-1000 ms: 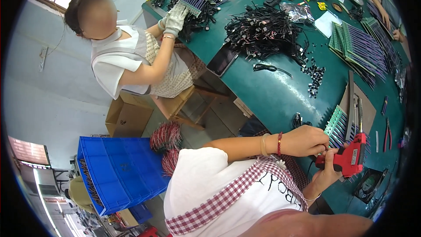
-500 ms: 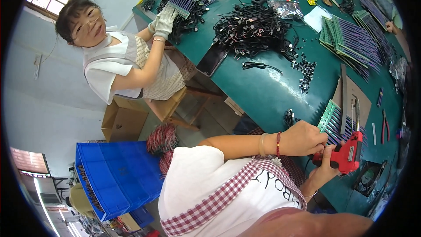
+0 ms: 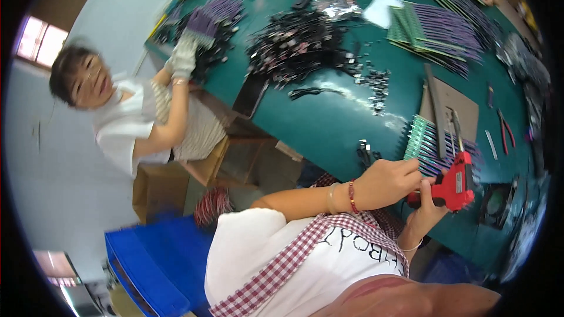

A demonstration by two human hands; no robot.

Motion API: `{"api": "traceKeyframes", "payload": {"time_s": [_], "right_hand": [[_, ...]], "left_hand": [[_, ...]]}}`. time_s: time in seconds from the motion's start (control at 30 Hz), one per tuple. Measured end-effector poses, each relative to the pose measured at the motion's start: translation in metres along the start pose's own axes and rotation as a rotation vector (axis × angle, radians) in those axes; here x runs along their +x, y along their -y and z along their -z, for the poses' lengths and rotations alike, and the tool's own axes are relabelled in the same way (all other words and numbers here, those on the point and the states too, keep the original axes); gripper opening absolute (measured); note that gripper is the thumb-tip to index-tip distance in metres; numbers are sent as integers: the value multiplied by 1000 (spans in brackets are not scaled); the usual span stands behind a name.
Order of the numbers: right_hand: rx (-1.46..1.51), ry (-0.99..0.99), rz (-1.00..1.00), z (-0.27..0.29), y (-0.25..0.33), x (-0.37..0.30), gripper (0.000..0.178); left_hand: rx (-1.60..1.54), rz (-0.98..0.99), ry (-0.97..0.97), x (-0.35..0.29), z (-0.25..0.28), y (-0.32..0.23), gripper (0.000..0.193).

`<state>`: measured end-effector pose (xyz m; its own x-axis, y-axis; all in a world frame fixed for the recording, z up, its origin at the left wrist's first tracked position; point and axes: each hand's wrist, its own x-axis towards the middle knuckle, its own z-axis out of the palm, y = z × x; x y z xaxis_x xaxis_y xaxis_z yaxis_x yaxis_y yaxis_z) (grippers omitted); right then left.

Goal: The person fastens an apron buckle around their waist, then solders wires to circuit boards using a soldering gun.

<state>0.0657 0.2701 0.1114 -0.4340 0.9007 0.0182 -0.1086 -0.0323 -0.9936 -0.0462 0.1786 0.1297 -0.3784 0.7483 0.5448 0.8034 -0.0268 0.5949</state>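
Note:
My right hand (image 3: pixel 424 214) is wrapped round the black handle of a red soldering gun (image 3: pixel 457 183), whose long metal tip points toward the table's far side. My left hand (image 3: pixel 388 183), with a red bead bracelet at the wrist, is closed beside the gun's back end, close to my right thumb. Whatever its fingers pinch is too small to make out. Just beyond the hands lies a green circuit board panel (image 3: pixel 416 141) with purple wires, partly under a dark flat bar (image 3: pixel 435 108) on a piece of brown cardboard (image 3: pixel 461 101).
Across the green table (image 3: pixel 329 120) lie a black cable heap (image 3: pixel 299 47), small loose connectors (image 3: pixel 376 91), stacked wired boards (image 3: pixel 432 38) and red-handled pliers (image 3: pixel 506 129). A co-worker's gloved hands (image 3: pixel 183 56) hold wired boards at the far left. A blue crate (image 3: pixel 158 264) stands lower left.
The whole view has shifted, so the table and co-worker appear farther left. My hands keep nearly the same pose around the soldering gun.

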Motion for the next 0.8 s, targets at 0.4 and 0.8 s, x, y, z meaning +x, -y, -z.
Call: {"api": "traceKeyframes", "payload": {"time_s": [0.4,0.8], "right_hand": [[114,21,-157,12,13,2,51],[70,-13,-228,18,14,2,41]], "left_hand": [[-16,77,160,16,-6,-6,10],[99,69,171,26,2,-3,9]]}}
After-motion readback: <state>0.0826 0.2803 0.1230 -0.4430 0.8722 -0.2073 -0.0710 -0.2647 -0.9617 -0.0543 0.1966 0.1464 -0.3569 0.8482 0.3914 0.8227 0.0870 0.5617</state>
